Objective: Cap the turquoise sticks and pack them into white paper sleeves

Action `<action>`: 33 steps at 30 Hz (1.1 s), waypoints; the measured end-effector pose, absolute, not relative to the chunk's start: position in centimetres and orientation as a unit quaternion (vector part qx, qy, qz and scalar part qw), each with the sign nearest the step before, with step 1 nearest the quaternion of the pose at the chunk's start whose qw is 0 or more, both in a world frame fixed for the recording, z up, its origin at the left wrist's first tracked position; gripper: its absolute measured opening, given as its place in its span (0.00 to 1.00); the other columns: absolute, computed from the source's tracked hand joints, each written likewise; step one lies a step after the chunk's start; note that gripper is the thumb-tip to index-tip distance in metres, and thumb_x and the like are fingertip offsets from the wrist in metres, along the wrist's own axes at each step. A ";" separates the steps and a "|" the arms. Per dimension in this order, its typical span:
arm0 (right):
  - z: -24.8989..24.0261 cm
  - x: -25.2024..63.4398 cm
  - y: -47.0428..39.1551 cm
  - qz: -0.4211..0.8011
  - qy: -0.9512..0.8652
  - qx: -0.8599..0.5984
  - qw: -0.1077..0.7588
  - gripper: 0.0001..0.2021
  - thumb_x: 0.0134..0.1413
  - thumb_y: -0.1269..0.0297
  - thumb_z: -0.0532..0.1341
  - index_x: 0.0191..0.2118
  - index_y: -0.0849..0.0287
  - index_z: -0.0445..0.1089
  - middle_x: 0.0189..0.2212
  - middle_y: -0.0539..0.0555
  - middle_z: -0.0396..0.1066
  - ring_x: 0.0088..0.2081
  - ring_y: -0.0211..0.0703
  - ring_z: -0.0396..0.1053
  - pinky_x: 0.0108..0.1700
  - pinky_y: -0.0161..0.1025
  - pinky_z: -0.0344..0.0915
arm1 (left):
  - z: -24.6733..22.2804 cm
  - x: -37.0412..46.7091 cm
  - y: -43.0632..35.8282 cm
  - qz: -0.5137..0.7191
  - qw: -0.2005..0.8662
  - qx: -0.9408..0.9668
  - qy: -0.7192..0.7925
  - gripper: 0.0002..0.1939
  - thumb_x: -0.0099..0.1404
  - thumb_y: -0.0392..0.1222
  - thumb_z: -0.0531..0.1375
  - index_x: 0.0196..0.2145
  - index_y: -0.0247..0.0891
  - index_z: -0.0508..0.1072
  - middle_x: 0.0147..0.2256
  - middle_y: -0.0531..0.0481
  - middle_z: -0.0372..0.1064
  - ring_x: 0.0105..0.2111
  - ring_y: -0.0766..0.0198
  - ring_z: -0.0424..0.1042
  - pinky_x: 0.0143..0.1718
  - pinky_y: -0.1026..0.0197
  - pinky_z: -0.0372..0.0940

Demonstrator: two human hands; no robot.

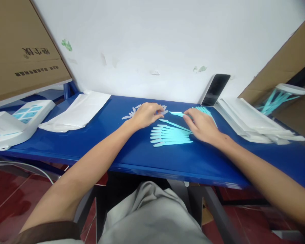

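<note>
My right hand [202, 124] pinches the handle of a turquoise eyebrow razor [176, 114], its blade end pointing left. My left hand [148, 114] is closed at the fingertips on a small translucent blade cap [164, 112], a short gap from the razor's tip. More translucent caps [127, 117] lie loose behind and left of that hand. Below my hands a fanned row of capped turquoise razors [171, 137] rests on the blue table, and one capped razor [174, 124] lies above the row. Behind my right hand, further turquoise razors [203, 109] are partly hidden.
A black phone [216, 90] leans on the white wall. White bags [256, 120] and a clear tub of turquoise razors [277, 100] stand right. On the left are a white bag [76, 112], a white device [22, 123] and a cardboard box [25, 51]. The blue table [142, 159] has its edge near me.
</note>
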State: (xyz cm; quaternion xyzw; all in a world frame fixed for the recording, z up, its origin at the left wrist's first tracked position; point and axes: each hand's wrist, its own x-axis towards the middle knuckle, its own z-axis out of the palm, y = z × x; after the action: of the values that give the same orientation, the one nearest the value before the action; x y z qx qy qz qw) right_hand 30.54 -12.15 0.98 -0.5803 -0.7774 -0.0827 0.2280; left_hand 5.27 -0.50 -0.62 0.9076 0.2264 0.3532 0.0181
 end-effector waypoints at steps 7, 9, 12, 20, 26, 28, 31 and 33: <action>0.9 30.5 -12.1 -0.100 -0.791 -0.569 0.201 0.18 0.74 0.55 0.47 0.44 0.55 0.72 0.37 0.58 0.74 0.37 0.51 0.70 0.36 0.44 0.58 | 0.2 5.4 -1.6 0.317 0.020 0.930 0.186 0.11 0.75 0.46 0.62 0.41 0.37 0.82 0.36 0.45 0.80 0.35 0.60 0.76 0.39 0.58 0.66; 1.0 30.6 -12.1 -0.101 -0.792 -0.567 0.202 0.18 0.74 0.55 0.47 0.45 0.56 0.72 0.38 0.58 0.74 0.38 0.51 0.70 0.36 0.44 0.58 | 0.3 5.4 -1.8 0.305 0.011 0.935 0.182 0.13 0.76 0.45 0.60 0.44 0.37 0.82 0.38 0.44 0.80 0.37 0.59 0.76 0.40 0.57 0.67; 1.3 30.6 -12.2 -0.103 -0.788 -0.570 0.209 0.18 0.74 0.56 0.47 0.44 0.55 0.73 0.39 0.59 0.76 0.38 0.52 0.71 0.36 0.45 0.58 | 0.2 5.5 -2.0 0.287 0.006 0.940 0.187 0.14 0.78 0.45 0.57 0.46 0.36 0.82 0.39 0.42 0.79 0.39 0.57 0.77 0.42 0.56 0.68; 1.3 30.9 -12.1 -0.076 -0.787 -0.573 0.214 0.17 0.72 0.57 0.50 0.41 0.55 0.75 0.40 0.57 0.79 0.38 0.51 0.72 0.35 0.44 0.58 | 0.2 5.4 -1.9 0.285 0.025 0.937 0.199 0.14 0.78 0.47 0.57 0.46 0.39 0.81 0.42 0.45 0.82 0.41 0.58 0.78 0.45 0.56 0.69; 1.5 30.9 -12.1 -0.064 -0.781 -0.583 0.214 0.18 0.72 0.56 0.50 0.45 0.56 0.76 0.41 0.58 0.80 0.39 0.53 0.74 0.36 0.44 0.59 | 0.4 5.2 -2.1 0.279 0.032 0.938 0.201 0.15 0.77 0.48 0.57 0.46 0.39 0.82 0.42 0.46 0.83 0.41 0.58 0.80 0.45 0.57 0.68; 1.5 30.9 -12.1 -0.064 -0.776 -0.591 0.209 0.19 0.71 0.55 0.50 0.45 0.56 0.77 0.40 0.58 0.80 0.39 0.54 0.74 0.36 0.44 0.59 | 0.5 5.2 -2.1 0.279 0.037 0.938 0.202 0.15 0.77 0.47 0.57 0.46 0.39 0.82 0.43 0.46 0.83 0.41 0.58 0.80 0.45 0.57 0.68; 1.6 31.0 -12.2 -0.067 -0.775 -0.595 0.205 0.19 0.71 0.55 0.50 0.44 0.56 0.77 0.37 0.57 0.80 0.37 0.53 0.74 0.35 0.44 0.58 | 0.4 5.3 -2.1 0.279 0.041 0.939 0.199 0.14 0.77 0.47 0.57 0.45 0.39 0.82 0.43 0.46 0.83 0.41 0.58 0.80 0.44 0.57 0.68; 1.6 31.0 -12.2 -0.067 -0.777 -0.592 0.204 0.19 0.71 0.55 0.50 0.44 0.56 0.77 0.37 0.57 0.80 0.37 0.53 0.74 0.35 0.44 0.58 | 0.3 5.3 -2.1 0.277 0.040 0.940 0.194 0.14 0.77 0.46 0.57 0.46 0.38 0.81 0.43 0.45 0.82 0.41 0.57 0.80 0.44 0.56 0.68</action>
State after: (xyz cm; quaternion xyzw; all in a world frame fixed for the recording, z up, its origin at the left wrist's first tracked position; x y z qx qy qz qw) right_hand 31.05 -12.23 1.57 -0.5916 -0.7770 -0.0672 0.2044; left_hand 5.34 -2.13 0.33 0.9402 0.1938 0.2771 0.0401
